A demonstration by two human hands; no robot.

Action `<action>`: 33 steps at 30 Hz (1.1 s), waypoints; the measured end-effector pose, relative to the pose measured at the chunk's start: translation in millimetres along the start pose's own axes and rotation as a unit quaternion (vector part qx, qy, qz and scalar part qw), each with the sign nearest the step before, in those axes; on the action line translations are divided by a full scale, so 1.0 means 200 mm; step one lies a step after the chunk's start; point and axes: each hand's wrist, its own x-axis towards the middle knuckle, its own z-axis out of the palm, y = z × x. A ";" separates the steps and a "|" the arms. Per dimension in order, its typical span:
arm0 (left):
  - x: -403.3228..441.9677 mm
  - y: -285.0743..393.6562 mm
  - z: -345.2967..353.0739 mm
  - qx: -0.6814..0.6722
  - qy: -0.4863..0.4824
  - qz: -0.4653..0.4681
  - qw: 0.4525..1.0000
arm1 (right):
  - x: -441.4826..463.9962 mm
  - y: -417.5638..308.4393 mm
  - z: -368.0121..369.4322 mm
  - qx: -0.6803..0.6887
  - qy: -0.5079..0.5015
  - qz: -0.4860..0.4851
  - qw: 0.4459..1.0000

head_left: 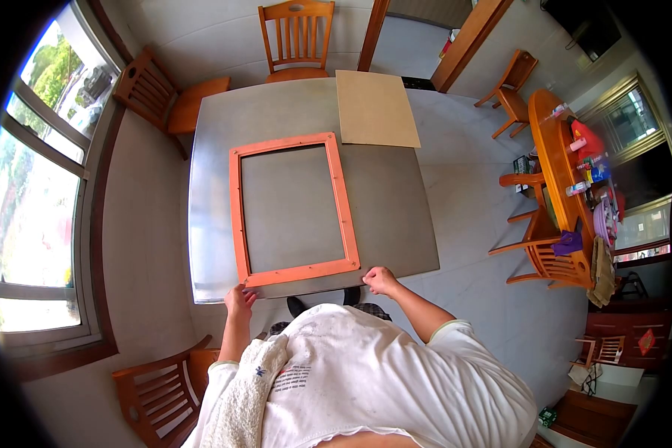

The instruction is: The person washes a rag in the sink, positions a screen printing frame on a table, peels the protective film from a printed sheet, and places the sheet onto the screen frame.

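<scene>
An orange rectangular frame point(243, 216) with small dark fasteners along its sides lies flat on the grey metal-topped table point(388, 201). Beside its near left corner is my left hand point(239, 302), at the table's front edge. The thumb and fingers of that hand are apart, with nothing seen between them; whether it touches the frame I cannot tell. My right hand point(381, 281) is at the same edge, just right of the frame's near right corner and apart from it. Its fingers are curled together, and what they hold, if anything, is hidden.
A tan board point(377, 110) lies at the table's far right corner. Wooden chairs point(299, 37) stand behind the table, at its far left and near left. To the right, a wooden table point(549, 157) carries bottles and other household items. Windows point(37, 224) line the left wall.
</scene>
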 end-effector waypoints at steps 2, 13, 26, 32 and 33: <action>0.00 0.00 0.00 -0.003 0.000 -0.002 1.000 | 0.00 0.00 0.00 -0.005 0.000 -0.005 1.000; 0.02 -0.02 -0.02 0.000 0.013 -0.004 1.000 | 0.01 0.03 0.00 -0.009 0.007 -0.012 1.000; 0.02 -0.01 -0.04 0.007 0.020 -0.004 1.000 | 0.00 0.02 -0.01 -0.008 0.012 -0.008 1.000; 0.05 -0.01 -0.06 0.005 0.015 -0.003 1.000 | 0.02 0.05 -0.01 0.004 0.034 -0.013 0.999; 0.06 -0.01 -0.06 0.006 0.016 -0.004 1.000 | 0.03 0.06 -0.01 0.003 0.033 -0.012 0.999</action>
